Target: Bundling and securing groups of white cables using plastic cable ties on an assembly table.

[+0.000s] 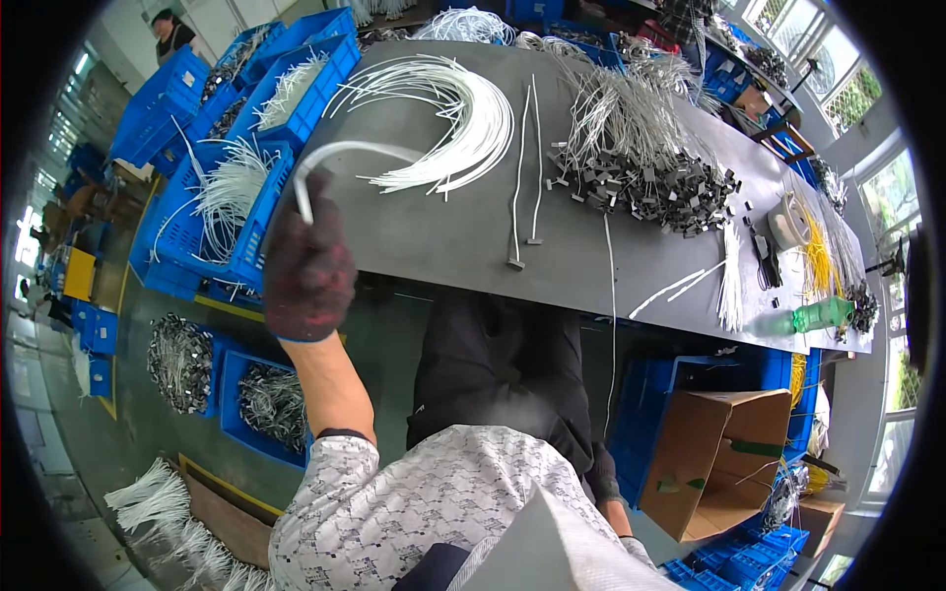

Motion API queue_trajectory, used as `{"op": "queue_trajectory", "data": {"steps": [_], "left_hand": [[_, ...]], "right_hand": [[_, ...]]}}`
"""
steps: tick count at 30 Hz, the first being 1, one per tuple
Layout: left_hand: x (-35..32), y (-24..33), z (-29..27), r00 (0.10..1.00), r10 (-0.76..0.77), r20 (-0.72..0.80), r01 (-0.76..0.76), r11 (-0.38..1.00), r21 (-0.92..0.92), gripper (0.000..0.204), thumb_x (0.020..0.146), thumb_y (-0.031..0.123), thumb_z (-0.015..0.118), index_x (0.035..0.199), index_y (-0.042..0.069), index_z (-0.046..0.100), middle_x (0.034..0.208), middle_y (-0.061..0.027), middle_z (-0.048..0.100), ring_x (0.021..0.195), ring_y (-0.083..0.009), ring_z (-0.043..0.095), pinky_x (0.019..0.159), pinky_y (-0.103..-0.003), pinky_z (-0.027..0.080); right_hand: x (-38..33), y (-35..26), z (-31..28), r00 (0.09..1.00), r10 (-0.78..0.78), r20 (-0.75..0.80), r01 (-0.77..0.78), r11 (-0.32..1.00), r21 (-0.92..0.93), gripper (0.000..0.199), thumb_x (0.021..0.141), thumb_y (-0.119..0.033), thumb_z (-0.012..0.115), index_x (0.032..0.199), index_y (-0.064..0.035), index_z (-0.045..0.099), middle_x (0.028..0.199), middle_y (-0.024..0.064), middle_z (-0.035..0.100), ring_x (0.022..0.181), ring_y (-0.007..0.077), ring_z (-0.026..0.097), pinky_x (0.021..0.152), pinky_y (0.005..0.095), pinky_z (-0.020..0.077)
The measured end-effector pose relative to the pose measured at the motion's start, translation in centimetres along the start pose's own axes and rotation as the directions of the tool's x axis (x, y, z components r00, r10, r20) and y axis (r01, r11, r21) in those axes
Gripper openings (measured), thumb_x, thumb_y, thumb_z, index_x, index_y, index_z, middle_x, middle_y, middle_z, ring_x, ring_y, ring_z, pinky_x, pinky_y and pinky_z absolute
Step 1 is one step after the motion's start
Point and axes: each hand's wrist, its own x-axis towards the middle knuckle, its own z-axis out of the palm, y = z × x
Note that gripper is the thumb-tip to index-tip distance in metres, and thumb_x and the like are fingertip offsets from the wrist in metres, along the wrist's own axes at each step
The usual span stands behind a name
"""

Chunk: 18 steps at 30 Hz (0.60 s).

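My left hand (311,271), in a dark glove with red patches, is raised at the table's left edge. Its fingers are closed on a white tube (355,146), blurred, that arches over toward a fanned bundle of white tubes (488,123) lying on the grey table (434,231). To the right of the bundle lie two white wires (518,187) with small dark end pieces. My right hand (603,477), also gloved, hangs low beside my right thigh; my clothing and body partly cover it, and its fingers cannot be made out.
A large heap of wires with dark connectors (650,192) covers the table's right half. Farther right are a tape roll (788,221), yellow wires (820,251) and a green bottle (824,314). Blue crates (212,258) stand at left; an open cardboard box (690,463) sits low right.
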Motion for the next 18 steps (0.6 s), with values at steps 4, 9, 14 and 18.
{"op": "queue_trajectory", "data": {"steps": [4, 9, 14, 18], "left_hand": [[4.8, 0.3, 1.6, 0.987, 0.151, 0.047, -0.159, 0.945, 0.287, 0.045, 0.102, 0.010, 0.052, 0.145, 0.002, 0.045, 0.089, -0.0068, 0.060, 0.050, -0.0060, 0.032, 0.039, -0.023, 0.029], [14.7, -5.9, -12.5, 0.930, 0.132, 0.343, -0.205, -0.588, 0.782, 0.010, 0.097, 0.012, 0.062, 0.099, 0.005, 0.069, 0.092, -0.0038, 0.067, 0.072, -0.0143, 0.067, 0.070, -0.032, 0.058], [16.6, -21.4, -27.5, 0.790, 0.035, -0.611, 0.472, 0.602, 0.644, 0.015, 0.097, 0.010, 0.064, 0.109, 0.002, 0.064, 0.094, -0.0087, 0.070, 0.083, -0.0215, 0.072, 0.076, -0.037, 0.062], [16.6, -25.6, -30.8, 0.697, 0.217, -0.683, 0.314, 0.764, 0.563, 0.014, 0.097, 0.012, 0.062, 0.105, 0.001, 0.062, 0.094, -0.0120, 0.071, 0.076, -0.0260, 0.072, 0.072, -0.042, 0.065]], "right_hand": [[5.3, -4.0, -1.4, 0.997, 0.073, -0.036, -0.073, 0.997, -0.002, 0.039, 0.103, -0.033, 0.038, 0.107, -0.0074, 0.067, 0.097, 0.0298, 0.068, 0.095, 0.0498, 0.063, 0.077, 0.0564, 0.0509], [8.6, -7.5, -2.5, 0.994, -0.023, -0.103, 0.032, 0.996, 0.088, 0.040, 0.104, -0.036, 0.039, 0.107, -0.0075, 0.067, 0.096, 0.0283, 0.068, 0.094, 0.0494, 0.064, 0.076, 0.0564, 0.0500], [8.7, -9.7, -4.2, 0.969, -0.143, -0.203, 0.150, 0.989, 0.016, 0.038, 0.104, -0.034, 0.040, 0.105, -0.0070, 0.067, 0.097, 0.0261, 0.069, 0.095, 0.0474, 0.065, 0.076, 0.0562, 0.0502], [6.8, -9.8, -5.7, 0.997, 0.080, 0.006, -0.078, 0.988, -0.130, 0.027, 0.101, -0.023, 0.045, 0.104, -0.0059, 0.065, 0.095, 0.0238, 0.070, 0.093, 0.0454, 0.066, 0.078, 0.0552, 0.0518]]}}
